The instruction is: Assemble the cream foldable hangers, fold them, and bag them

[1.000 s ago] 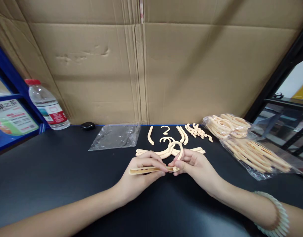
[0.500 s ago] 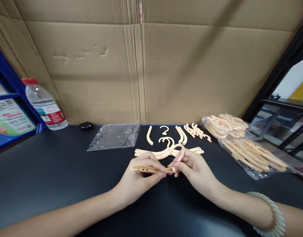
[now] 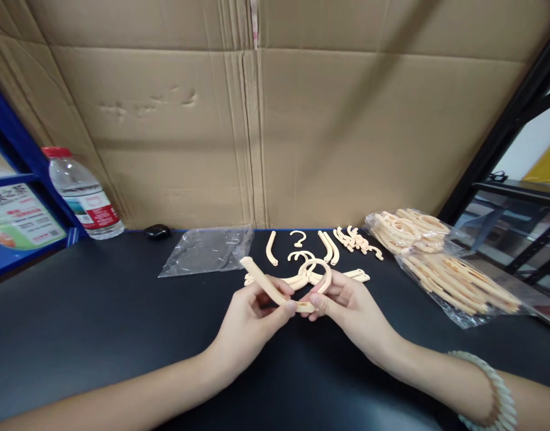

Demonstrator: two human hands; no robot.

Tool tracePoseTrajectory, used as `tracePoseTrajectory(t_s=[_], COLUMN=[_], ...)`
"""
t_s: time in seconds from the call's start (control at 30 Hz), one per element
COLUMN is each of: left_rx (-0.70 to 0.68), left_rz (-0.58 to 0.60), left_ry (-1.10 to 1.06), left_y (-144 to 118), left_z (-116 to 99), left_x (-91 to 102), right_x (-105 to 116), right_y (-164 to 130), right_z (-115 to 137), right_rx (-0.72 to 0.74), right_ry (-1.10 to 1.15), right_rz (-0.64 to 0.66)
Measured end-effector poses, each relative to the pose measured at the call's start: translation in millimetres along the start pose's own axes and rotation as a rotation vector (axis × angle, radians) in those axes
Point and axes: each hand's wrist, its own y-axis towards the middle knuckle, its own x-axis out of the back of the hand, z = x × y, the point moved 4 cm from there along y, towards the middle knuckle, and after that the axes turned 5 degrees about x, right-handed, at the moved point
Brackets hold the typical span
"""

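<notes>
My left hand [image 3: 252, 314] pinches a cream plastic hanger arm [image 3: 266, 285], whose free end points up and to the left. My right hand [image 3: 346, 302] grips a cream curved hook piece [image 3: 318, 266] that meets the arm's near end between my fingertips. Both hands hover just above the black table [image 3: 99, 323]. Right behind them lies an assembled cream hanger [image 3: 301, 275]. Further back lie loose cream arms [image 3: 271, 246], a small hook [image 3: 297, 237] and a little pile of hooks [image 3: 358, 239].
A clear bag of cream parts [image 3: 449, 269] lies at the right. An empty clear bag [image 3: 207, 248] lies left of the loose parts. A water bottle [image 3: 81, 194] and a small black object [image 3: 157, 231] stand at the back left by a blue shelf [image 3: 14, 215]. Cardboard [image 3: 257, 120] walls the back.
My left hand has tilted the hanger arm from lying flat to pointing up and left. The right hand has kept the hook piece at the arm's near end.
</notes>
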Motion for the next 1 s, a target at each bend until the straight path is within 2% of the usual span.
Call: tracePoseTrajectory(t_s=[0.07, 0.17, 0.37, 0.47, 0.53, 0.6, 0.7, 0.77, 0.87, 1.0], left_rx=[0.040, 0.057, 0.097, 0.132, 0.159, 0.183, 0.201, 0.208, 0.209, 0.212], left_rz=[-0.036, -0.030, 0.122, 0.051, -0.005, -0.031, -0.033, -0.033, -0.035, -0.038], left_ry=[-0.028, -0.057, -0.083, -0.092, -0.103, -0.118, -0.132, -0.135, -0.135, -0.143], left_y=[0.8, 1.5, 1.4, 3.3, 4.7, 5.4, 5.0, 4.1, 3.5, 3.7], left_z=[3.9, 7.9, 12.4, 11.8, 10.9, 10.3, 10.1, 10.3, 10.2, 10.4], left_x=[2.7, 2.8, -5.3, -1.7, 1.2, 2.5, 2.3, 2.0, 1.8, 2.3], right_x=[2.9, 4.2, -2.8, 7.0, 25.4, 47.7, 70.1, 79.8, 87.2, 89.1], right_y=[0.8, 1.7, 1.9, 8.5, 19.1, 33.1, 53.9, 63.9, 71.8, 74.2], right_z=[0.8, -1.3, -4.7, 0.2, 6.4, 12.8, 12.8, 4.6, -8.7, -11.4], right_rx=[0.015, 0.011, -0.015, 0.016, 0.104, 0.245, 0.489, 0.561, 0.536, 0.481], right_ry=[-0.057, -0.066, 0.000, -0.060, -0.207, -0.488, -0.995, -1.189, -1.252, -1.095], right_rz=[-0.019, -0.024, 0.044, 0.057, -0.010, -0.072, 0.011, 0.069, 0.109, 0.067])
